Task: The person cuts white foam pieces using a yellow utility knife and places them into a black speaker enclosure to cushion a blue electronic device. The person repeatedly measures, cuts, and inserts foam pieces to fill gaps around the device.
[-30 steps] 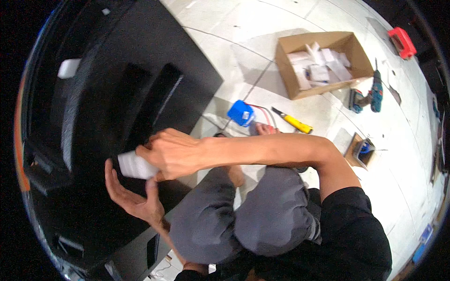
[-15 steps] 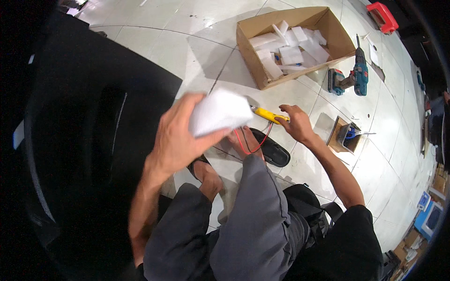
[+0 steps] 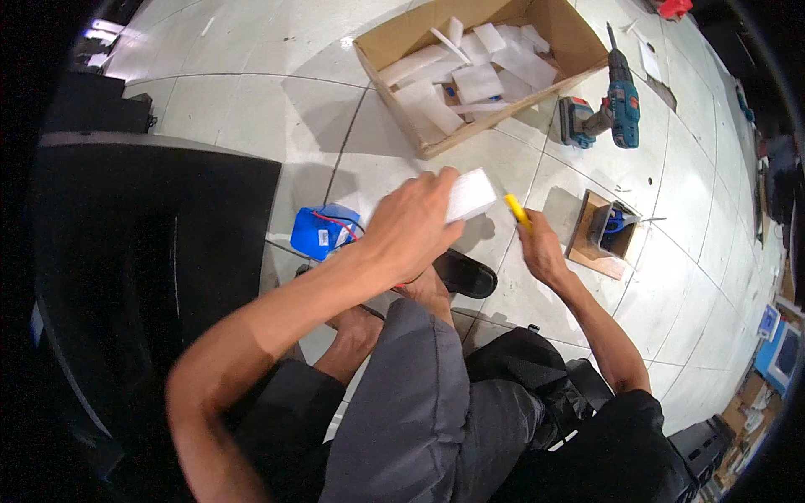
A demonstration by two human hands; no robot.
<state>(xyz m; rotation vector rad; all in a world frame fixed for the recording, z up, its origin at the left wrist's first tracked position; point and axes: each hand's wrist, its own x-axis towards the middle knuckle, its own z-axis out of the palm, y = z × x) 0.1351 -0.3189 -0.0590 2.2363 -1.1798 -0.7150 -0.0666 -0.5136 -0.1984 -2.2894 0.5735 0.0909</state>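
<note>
In the head view, relative to the cardboard box (image 3: 402, 40), the left hand (image 3: 412, 220) is on its near side, fingers wrapped around a white foam block (image 3: 472, 196); the right hand (image 3: 543, 250), toward its near right, has fingers curled around a yellow cutter (image 3: 517, 211).

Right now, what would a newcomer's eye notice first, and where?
The eye likely falls first on the white block in the left hand, near the centre, and the yellow tool in the right hand beside it. Higher in the picture sits a cardboard box of white pieces, with a teal drill to its right.
</note>
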